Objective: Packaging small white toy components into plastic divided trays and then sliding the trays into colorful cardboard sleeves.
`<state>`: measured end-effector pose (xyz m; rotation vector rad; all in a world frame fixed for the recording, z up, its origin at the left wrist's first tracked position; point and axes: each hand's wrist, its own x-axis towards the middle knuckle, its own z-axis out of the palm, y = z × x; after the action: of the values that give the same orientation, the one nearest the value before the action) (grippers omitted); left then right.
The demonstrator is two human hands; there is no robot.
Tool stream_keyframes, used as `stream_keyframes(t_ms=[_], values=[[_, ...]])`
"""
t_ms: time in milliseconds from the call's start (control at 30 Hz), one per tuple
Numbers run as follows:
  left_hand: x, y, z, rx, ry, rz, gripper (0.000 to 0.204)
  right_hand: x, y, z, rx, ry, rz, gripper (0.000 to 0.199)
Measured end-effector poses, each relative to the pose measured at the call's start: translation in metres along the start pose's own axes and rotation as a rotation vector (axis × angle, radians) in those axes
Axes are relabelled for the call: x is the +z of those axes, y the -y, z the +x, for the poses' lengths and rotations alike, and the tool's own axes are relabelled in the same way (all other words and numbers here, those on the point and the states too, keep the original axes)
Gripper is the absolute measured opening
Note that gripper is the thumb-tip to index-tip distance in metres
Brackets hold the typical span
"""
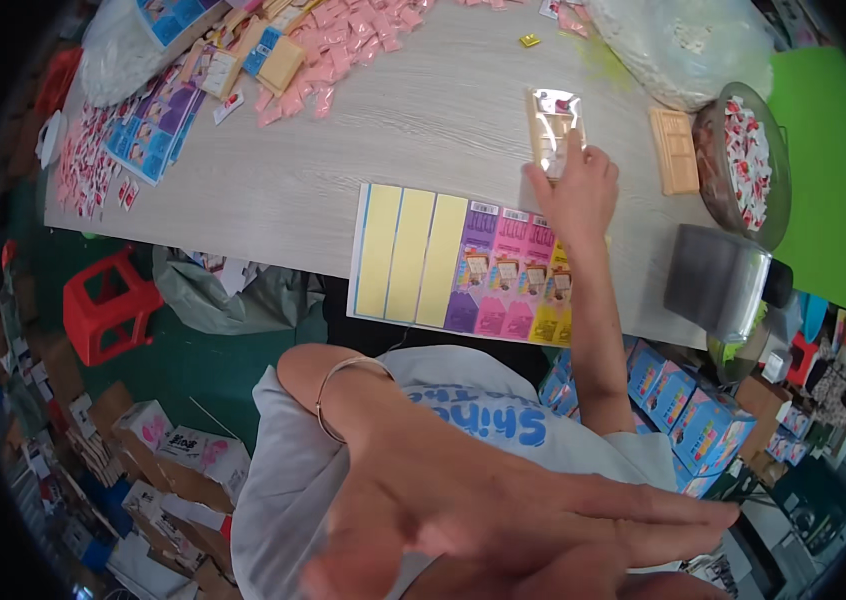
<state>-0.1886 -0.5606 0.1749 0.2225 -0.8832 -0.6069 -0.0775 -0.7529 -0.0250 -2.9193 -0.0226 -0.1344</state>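
Observation:
My right hand [583,190] rests on a beige chocolate-bar-shaped block in a clear wrapper [549,125], lying flat on the table. Its index finger stretches over the wrapper, the thumb spreads to the lower left edge, and the other fingers curl slightly. Under the wrapper's top end a small red and white piece shows. Close to the camera, large and a little blurred, my left hand [503,510] holds nothing visible, its fingers stretched to the right. Below the block lies a sheet of printed labels [508,265], yellow strips on its left and purple, pink and yellow panels on its right.
Another beige block [676,150] lies beside a clear bowl [785,190] of small red and white packets. A grey container [708,280] stands nearer me. Pink sachets [358,45] and blue printed cards [155,125] are heaped at the far left. A red stool [103,310] stands on the floor.

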Motion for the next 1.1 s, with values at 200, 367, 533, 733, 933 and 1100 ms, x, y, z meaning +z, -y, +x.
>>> stream_keyframes(t_ms=[200,367,533,733,933,1100], values=[[-0.111,0.005,-0.105,-0.591,-0.599,1.878,0.044,-0.011,0.039,-0.035,-0.261,-0.239,0.213,0.056],[-0.163,0.035,-0.154,-0.611,-0.724,2.221,0.047,0.008,0.047,-0.055,-0.525,-0.026,0.301,0.035],[-0.174,0.042,-0.162,-0.556,-0.766,2.245,0.030,0.027,0.035,-0.064,-0.606,-0.137,0.277,0.029],[-0.181,0.046,-0.158,-0.518,-0.794,2.265,0.014,0.031,0.030,-0.050,-0.734,-0.175,0.299,0.022],[-0.181,0.043,-0.164,-0.537,-0.799,2.270,0.013,-0.066,0.012,-0.068,-0.892,0.562,0.492,0.004],[-0.182,0.039,-0.142,-0.637,-0.717,2.227,0.014,-0.175,-0.068,-0.087,-0.866,0.920,1.274,0.023]])
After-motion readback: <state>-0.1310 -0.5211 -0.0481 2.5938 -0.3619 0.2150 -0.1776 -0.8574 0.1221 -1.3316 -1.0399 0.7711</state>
